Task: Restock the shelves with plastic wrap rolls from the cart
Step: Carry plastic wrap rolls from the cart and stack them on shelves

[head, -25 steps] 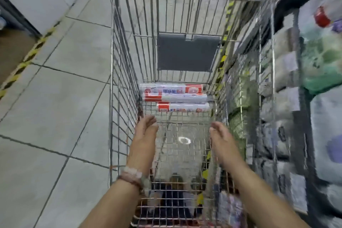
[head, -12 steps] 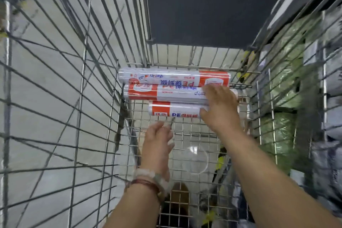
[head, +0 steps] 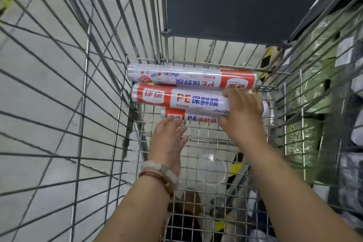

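Three plastic wrap rolls, white with red and blue print, lie side by side at the far end of the wire cart [head: 198, 135]: a far roll [head: 188, 79], a middle roll [head: 176, 98] and a shorter near roll [head: 188, 117]. My right hand [head: 243, 112] lies over the right ends of the middle and near rolls, its fingers curled round the middle one. My left hand [head: 169, 139] hovers with relaxed fingers just short of the near roll's left end, fingertips at its edge. A bead bracelet sits on my left wrist.
The cart's wire walls rise steeply on the left [head: 82, 84] and right [head: 302, 104]. A dark grey panel [head: 235, 2] hangs on the far wall. Shelves with green and grey packaged goods [head: 318, 76] stand beyond the right wall. Tiled floor lies to the left.
Both hands have reached deeper into the cart. The right hand went from the open air onto the rolls' right ends; the left has come up to the near roll.
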